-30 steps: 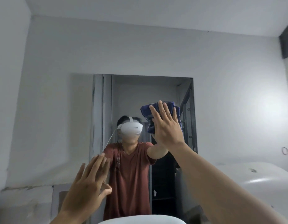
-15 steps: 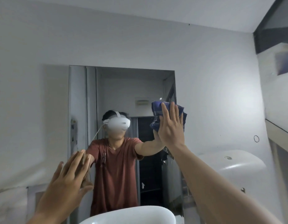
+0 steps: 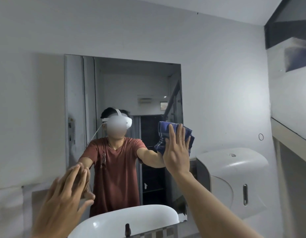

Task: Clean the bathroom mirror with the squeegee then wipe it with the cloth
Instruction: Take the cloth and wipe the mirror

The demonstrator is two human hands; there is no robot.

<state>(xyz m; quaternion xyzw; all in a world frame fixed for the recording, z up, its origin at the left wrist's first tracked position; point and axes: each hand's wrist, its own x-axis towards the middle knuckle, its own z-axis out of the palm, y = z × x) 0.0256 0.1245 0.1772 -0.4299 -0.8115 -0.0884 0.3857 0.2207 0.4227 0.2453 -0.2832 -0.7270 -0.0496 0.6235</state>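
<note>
Head view: open right hand (image 3: pixel 177 152) pressed the soft, seemingly light cloth (image 3: pixel 163 134) flat against the mirror (image 3: pixel 124 83) at 3 o'clock; left hand (image 3: pixel 66 200) spread, empty.

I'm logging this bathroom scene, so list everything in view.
mirror: one, frameless, on the wall above the basin
cloth: one, blue checked, pressed against the mirror's right edge
basin: one, white, bottom centre
tap: one, dark, at the basin's near edge
dispenser: one, white, right of the mirror
left hand: fingers straight, raised before the mirror's lower left
right hand: fingers straight, pressing the cloth
</note>
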